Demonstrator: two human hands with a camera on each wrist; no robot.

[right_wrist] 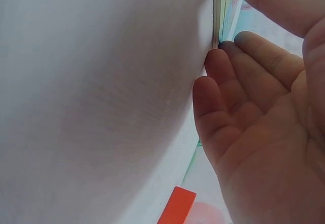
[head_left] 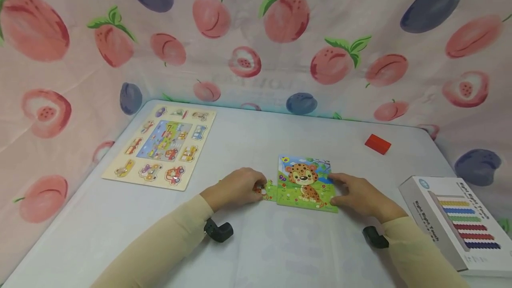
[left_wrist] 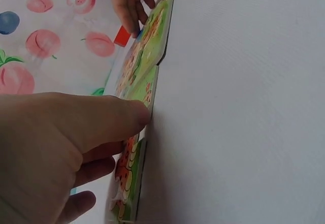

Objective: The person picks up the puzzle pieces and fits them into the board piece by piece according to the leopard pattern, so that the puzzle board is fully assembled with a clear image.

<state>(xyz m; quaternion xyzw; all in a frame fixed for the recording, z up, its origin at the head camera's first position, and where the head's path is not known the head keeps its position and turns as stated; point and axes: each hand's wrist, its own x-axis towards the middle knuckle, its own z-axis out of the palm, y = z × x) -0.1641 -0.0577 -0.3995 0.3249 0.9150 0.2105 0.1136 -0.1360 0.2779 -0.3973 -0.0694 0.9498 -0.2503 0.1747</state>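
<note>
A square leopard picture board (head_left: 306,183) lies flat on the table between the two hands. Against its right edge rest the thumb and fingertips of my right hand (head_left: 358,194), the fingers only slightly bent. My left hand (head_left: 238,186) pinches a flat picture puzzle piece (head_left: 270,190) just left of the board, thumb on its near side. In the left wrist view this green piece (left_wrist: 150,84) meets the board's side. Another piece, red and green (left_wrist: 129,178), lies under the left fingers, which partly cover it.
A wooden vehicle peg puzzle (head_left: 150,176) lies at the back left. Farther back on the right is a red block (head_left: 378,144). A white box (head_left: 452,221) with coloured strips pictured on it stands at the right edge. Fruit-print cloth (head_left: 276,74) hangs behind the table.
</note>
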